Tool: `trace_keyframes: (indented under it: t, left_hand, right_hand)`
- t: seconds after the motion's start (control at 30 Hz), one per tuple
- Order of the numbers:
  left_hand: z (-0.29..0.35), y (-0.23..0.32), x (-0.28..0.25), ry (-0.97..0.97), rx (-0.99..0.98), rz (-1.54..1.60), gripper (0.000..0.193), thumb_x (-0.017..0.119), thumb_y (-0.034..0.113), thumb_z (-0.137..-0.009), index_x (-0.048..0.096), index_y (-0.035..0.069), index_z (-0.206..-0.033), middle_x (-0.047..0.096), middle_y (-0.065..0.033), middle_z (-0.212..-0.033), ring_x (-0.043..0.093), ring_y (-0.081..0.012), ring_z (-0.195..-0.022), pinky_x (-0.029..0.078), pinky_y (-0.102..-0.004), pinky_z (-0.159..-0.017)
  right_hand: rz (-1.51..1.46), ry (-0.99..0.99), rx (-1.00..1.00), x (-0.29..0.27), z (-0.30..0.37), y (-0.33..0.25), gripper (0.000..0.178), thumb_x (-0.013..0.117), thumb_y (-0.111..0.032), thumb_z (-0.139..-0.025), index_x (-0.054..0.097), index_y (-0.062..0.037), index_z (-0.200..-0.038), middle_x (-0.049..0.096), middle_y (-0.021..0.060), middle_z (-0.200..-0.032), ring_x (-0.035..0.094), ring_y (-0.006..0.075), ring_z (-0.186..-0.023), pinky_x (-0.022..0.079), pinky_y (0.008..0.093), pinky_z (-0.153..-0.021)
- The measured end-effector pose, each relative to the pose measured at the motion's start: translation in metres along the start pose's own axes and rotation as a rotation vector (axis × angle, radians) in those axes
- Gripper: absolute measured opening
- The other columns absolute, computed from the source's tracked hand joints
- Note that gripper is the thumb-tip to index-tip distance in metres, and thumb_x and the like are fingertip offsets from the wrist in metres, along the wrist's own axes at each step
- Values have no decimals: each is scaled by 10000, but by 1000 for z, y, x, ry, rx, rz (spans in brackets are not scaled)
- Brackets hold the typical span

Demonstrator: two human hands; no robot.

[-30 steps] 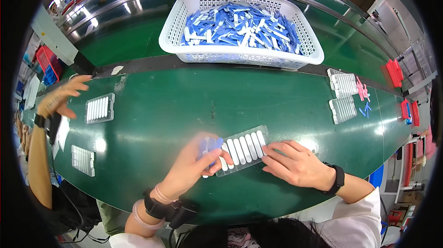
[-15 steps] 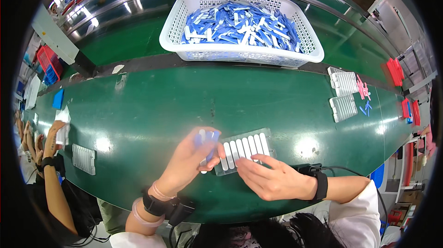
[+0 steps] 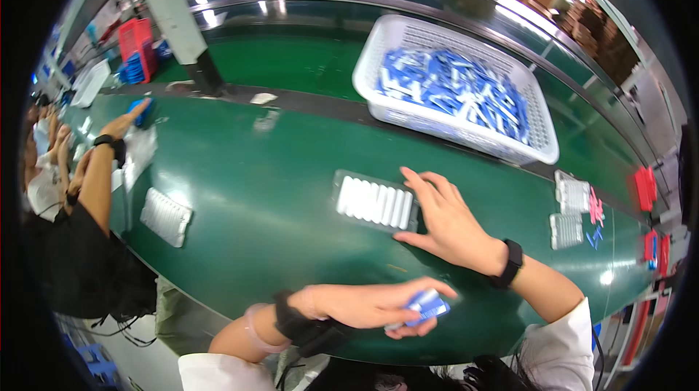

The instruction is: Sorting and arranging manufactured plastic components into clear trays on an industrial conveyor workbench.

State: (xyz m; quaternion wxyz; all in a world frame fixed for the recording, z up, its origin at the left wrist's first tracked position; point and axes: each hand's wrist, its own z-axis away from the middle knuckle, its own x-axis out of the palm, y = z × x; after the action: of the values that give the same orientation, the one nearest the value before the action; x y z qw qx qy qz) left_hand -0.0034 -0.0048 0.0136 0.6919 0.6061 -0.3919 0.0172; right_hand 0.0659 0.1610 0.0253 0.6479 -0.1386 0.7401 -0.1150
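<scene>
My left hand (image 3: pixel 378 309) is closed around a few small blue-and-white plastic pieces (image 3: pixel 429 306) near the front edge of the table. Their exact kind is unclear. Further out lies a clear shallow tray (image 3: pixel 341 175), holding a row of several white strips (image 3: pixel 373 202) with rounded ends. My right hand (image 3: pixel 448 220) is at the tray's right end, fingers and thumb spread on either side of it. The thumb lies by the near corner; whether the fingertips press on the rim I cannot tell.
A white perforated basket (image 3: pixel 466 129) full of blue-and-white pieces stands at the back right. Clear ribbed trays (image 3: pixel 566 231) with small pink pieces (image 3: pixel 596 207) and blue pieces lie far right. Another ribbed tray (image 3: pixel 166 216) lies left, near a co-worker's arm (image 3: pixel 98 180).
My left hand has dropped from beside the tray toward the front edge, still holding the pieces. The tray sits farther out and turned, with my right hand moved to its right end. The view has swung left.
</scene>
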Motion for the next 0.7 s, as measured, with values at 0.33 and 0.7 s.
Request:
trace_keyframes:
  t: [0.33, 0.7]
  left_hand:
    - [-4, -22, -5, -413, -354, -310, 440, 310, -14, -807, 246, 83, -1232, 454, -48, -773, 456, -110, -586, 418, -228, -505]
    - [-1, -18, -1, -322, -353, -390, 106, 382, 34, -823, 421, 13, -918, 518, -36, -707, 485, -94, -554, 419, -219, -499]
  right_hand:
    - [50, 190, -366, 120, -192, -159, 840, 637, -438, -669, 298, 41, -1270, 470, 190, -1109, 396, 307, -1058, 335, 429, -854]
    - [-58, 0, -391, 121, -165, -171, 762, 642, -204, -640, 288, 73, -1255, 492, 168, -972, 442, 276, -946, 368, 349, -759]
